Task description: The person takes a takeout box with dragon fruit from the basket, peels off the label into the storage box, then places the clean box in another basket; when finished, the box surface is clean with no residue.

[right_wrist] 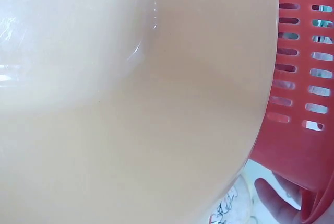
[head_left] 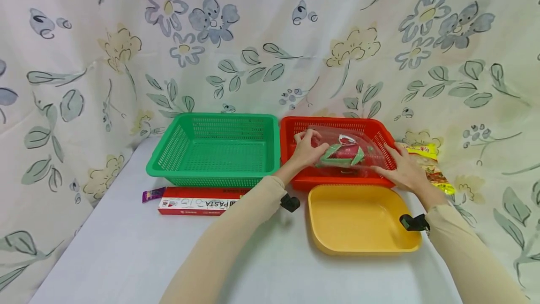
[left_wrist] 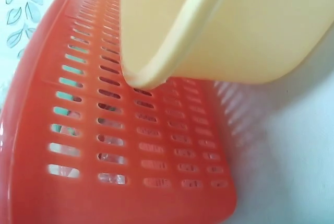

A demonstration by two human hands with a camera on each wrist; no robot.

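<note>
A clear plastic package (head_left: 343, 151) with red and green parts lies in the red basket (head_left: 303, 184). My left hand (head_left: 310, 148) reaches over the basket's left side, its curled fingers and thumb pinching the package's left end. At the basket's right end, my right hand (head_left: 402, 168) grips the rim, thumb to the inner front and fingers along the outer side. In the right wrist view, fingers (right_wrist: 274, 200) curl at the red rim in the lower corner. The left wrist view shows the slotted basket wall (left_wrist: 120, 130) but not the left hand.
A yellow tub (head_left: 358, 219) stands in front of the red basket. To the left is a green basket (head_left: 228, 154); before it lie a red-and-white pasta box (head_left: 194, 203) and a small purple packet (head_left: 153, 194). A yellow food bag (head_left: 432, 168) lies beyond the right hand.
</note>
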